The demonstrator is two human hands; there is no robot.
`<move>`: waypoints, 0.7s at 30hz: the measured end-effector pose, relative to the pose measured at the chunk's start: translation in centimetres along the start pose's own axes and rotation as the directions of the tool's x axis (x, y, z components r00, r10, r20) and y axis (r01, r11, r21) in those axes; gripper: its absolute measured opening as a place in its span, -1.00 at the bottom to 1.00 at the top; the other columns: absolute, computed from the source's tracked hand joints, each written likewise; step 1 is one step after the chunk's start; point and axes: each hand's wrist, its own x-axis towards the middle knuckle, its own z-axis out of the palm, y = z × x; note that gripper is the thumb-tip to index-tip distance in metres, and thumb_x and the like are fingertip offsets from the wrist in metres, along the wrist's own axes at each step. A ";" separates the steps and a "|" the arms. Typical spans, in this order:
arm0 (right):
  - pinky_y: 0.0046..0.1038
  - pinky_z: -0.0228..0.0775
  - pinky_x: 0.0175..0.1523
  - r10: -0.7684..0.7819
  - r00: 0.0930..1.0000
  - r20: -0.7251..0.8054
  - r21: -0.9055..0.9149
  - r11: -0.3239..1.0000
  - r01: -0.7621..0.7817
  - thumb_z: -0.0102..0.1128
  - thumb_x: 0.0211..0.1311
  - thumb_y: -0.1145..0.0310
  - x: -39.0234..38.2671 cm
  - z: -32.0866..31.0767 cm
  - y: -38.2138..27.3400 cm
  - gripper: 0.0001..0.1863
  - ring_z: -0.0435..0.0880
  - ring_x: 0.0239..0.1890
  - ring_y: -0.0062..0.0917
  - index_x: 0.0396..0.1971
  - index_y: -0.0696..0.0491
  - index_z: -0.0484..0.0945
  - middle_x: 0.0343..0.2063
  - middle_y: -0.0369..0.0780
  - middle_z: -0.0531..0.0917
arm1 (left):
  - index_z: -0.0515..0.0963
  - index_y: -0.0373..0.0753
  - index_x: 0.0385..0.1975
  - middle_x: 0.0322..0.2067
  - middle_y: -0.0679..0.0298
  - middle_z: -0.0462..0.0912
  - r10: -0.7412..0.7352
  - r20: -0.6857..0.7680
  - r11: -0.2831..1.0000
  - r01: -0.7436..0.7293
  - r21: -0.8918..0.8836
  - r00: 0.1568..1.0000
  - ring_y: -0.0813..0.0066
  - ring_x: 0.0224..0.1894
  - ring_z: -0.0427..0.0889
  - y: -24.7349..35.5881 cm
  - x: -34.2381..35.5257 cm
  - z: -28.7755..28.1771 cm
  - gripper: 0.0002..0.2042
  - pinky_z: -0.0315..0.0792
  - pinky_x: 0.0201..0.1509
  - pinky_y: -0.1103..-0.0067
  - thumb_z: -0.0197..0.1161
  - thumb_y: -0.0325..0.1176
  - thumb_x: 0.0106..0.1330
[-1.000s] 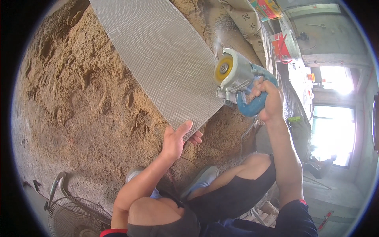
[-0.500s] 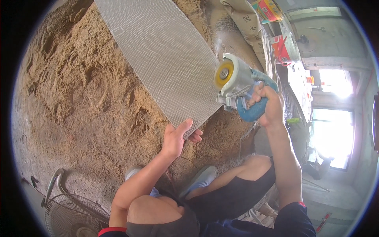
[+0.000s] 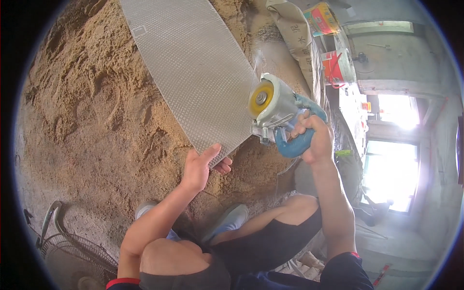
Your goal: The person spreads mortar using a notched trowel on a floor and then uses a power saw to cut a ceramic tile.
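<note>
A long grey tile (image 3: 188,72) with a fine raised grid on its upper face slants over the sand. My left hand (image 3: 198,171) grips its near corner, thumb on top and fingers underneath. In my right hand (image 3: 316,137) is a handheld stone cutter (image 3: 282,104) with a blue handle, a metal guard and a yellow round disc centre. The cutter rests at the tile's right edge, well beyond my left hand. Pale dust hangs along that edge past the tool. The blade's cutting rim is hidden from me.
Rough damp sand (image 3: 101,106) spreads left of the tile. A cement bag (image 3: 295,36) lies beyond the cutter, with a red and white bucket (image 3: 336,67) and a yellow and red bucket (image 3: 323,19) behind. A fan (image 3: 77,258) stands at the near left, and my shoes (image 3: 227,222) are close by.
The whole view has shifted slightly, so most things sit farther left. The cutter is still at the tile's right edge, and both hands keep their grips.
</note>
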 end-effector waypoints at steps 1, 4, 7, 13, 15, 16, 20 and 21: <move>-0.47 0.32 -0.46 0.001 1.000 0.005 -0.005 1.000 -0.001 -0.02 -0.05 0.60 -0.1 -0.1 -0.1 -0.91 0.39 -0.59 -0.59 -0.49 0.17 0.44 -0.58 -0.26 0.41 | 0.52 -0.43 -0.26 -0.49 0.06 0.64 -0.001 0.003 1.000 0.001 -0.001 1.000 0.34 -0.53 0.64 -0.1 0.0 0.0 -0.69 0.52 -0.44 0.50 0.05 -0.23 0.37; -0.48 0.32 -0.46 0.009 1.000 0.004 -0.006 1.000 -0.009 -0.01 -0.05 0.60 -0.3 -0.1 -0.2 -0.92 0.38 -0.59 -0.60 -0.49 0.16 0.44 -0.58 -0.27 0.40 | 0.52 -0.43 -0.26 -0.49 0.06 0.64 0.026 0.019 1.000 -0.026 -0.002 0.999 0.34 -0.52 0.64 -0.1 0.1 0.1 -0.68 0.52 -0.44 0.49 0.05 -0.21 0.37; -0.49 0.31 -0.46 0.021 1.000 -0.009 -0.024 0.999 -0.021 -0.01 -0.05 0.59 -0.5 0.1 -0.3 -0.91 0.38 -0.59 -0.60 -0.49 0.15 0.44 -0.58 -0.28 0.39 | 0.52 -0.43 -0.27 -0.48 0.05 0.64 0.024 0.012 1.000 -0.024 0.016 1.000 0.34 -0.52 0.64 -0.1 0.2 0.1 -0.67 0.52 -0.43 0.50 0.06 -0.21 0.37; -0.49 0.29 -0.40 0.036 0.999 0.032 -0.051 0.998 -0.034 -0.03 -0.04 0.57 -1.2 -0.2 -0.3 -0.87 0.36 -0.54 -0.61 -0.42 0.11 0.41 -0.54 -0.30 0.38 | 0.53 -0.46 -0.29 -0.49 0.04 0.65 0.040 0.015 0.999 -0.040 0.011 0.999 0.34 -0.52 0.64 0.0 0.1 0.1 -0.66 0.53 -0.44 0.50 0.06 -0.21 0.36; -0.49 0.28 -0.35 0.042 0.997 0.064 -0.083 0.996 -0.037 -0.05 -0.03 0.55 -1.2 -0.5 -0.3 -0.83 0.35 -0.51 -0.62 -0.36 0.11 0.38 -0.51 -0.29 0.37 | 0.53 -0.46 -0.30 -0.50 0.03 0.65 0.044 0.007 0.999 -0.044 0.009 0.999 0.33 -0.53 0.64 0.0 0.0 0.1 -0.67 0.53 -0.44 0.49 0.06 -0.22 0.36; -0.49 0.28 -0.35 0.047 0.997 0.061 -0.076 0.996 -0.042 -0.06 -0.03 0.54 -1.3 -0.6 -0.3 -0.83 0.35 -0.51 -0.62 -0.36 0.11 0.38 -0.51 -0.29 0.37 | 0.53 -0.46 -0.30 -0.50 0.03 0.65 0.044 0.006 0.999 -0.045 0.008 0.999 0.33 -0.53 0.64 0.0 0.0 0.2 -0.67 0.53 -0.44 0.49 0.06 -0.22 0.36; -0.49 0.29 -0.34 0.054 0.998 0.042 -0.065 0.997 -0.052 -0.06 -0.03 0.54 -1.6 -0.7 -0.2 -0.84 0.35 -0.51 -0.62 -0.36 0.11 0.38 -0.52 -0.29 0.37 | 0.53 -0.46 -0.30 -0.51 0.03 0.64 0.041 0.002 0.999 -0.041 0.015 0.999 0.33 -0.54 0.64 0.1 0.0 0.2 -0.68 0.53 -0.44 0.49 0.07 -0.23 0.36; -0.49 0.29 -0.34 0.056 0.997 0.045 -0.066 0.996 -0.053 -0.06 -0.03 0.54 -1.7 -0.6 -0.2 -0.84 0.35 -0.51 -0.62 -0.36 0.11 0.38 -0.52 -0.29 0.37 | 0.52 -0.46 -0.30 -0.51 0.03 0.64 0.039 0.009 0.999 -0.039 0.010 0.999 0.33 -0.54 0.64 0.1 -0.1 0.2 -0.68 0.52 -0.44 0.49 0.07 -0.24 0.36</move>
